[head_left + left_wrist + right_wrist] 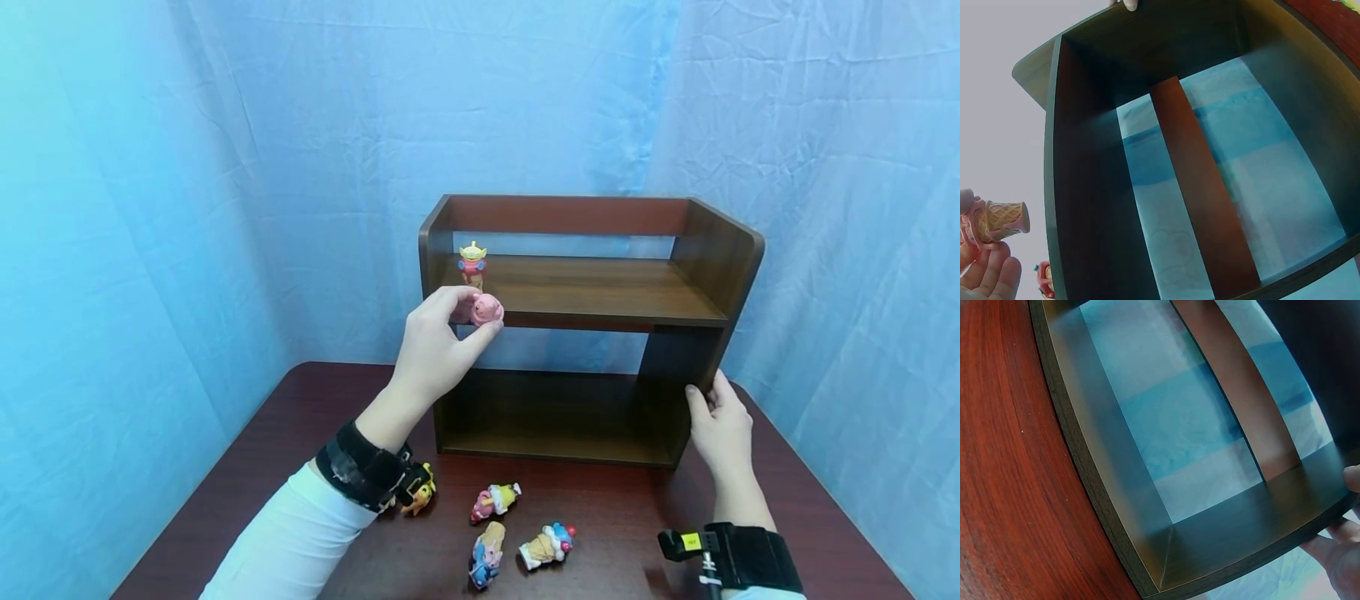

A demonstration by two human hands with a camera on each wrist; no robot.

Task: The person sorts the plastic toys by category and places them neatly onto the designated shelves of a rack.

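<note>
My left hand [435,342] pinches a small pink figurine [487,309] between thumb and fingers, in front of the left end of the upper shelf. The left wrist view shows that this figurine has a waffle-cone base [1005,220]. Just behind it, a green-headed alien figurine [472,260] in red and blue stands on the upper shelf at the left. My right hand [722,433] grips the right side panel of the dark brown two-tier wooden shelf [592,287], thumb on the front edge and fingers outside. The right wrist view catches part of that hand at its right edge.
On the dark red table [600,508], before the shelf, lie a pink-and-yellow figurine [495,502], a blue-and-pink cone figurine [487,557] and a white-and-blue cone figurine [547,547]. An orange-yellow figurine [422,495] is partly hidden by my left wrist strap. Blue cloth [337,167] hangs behind.
</note>
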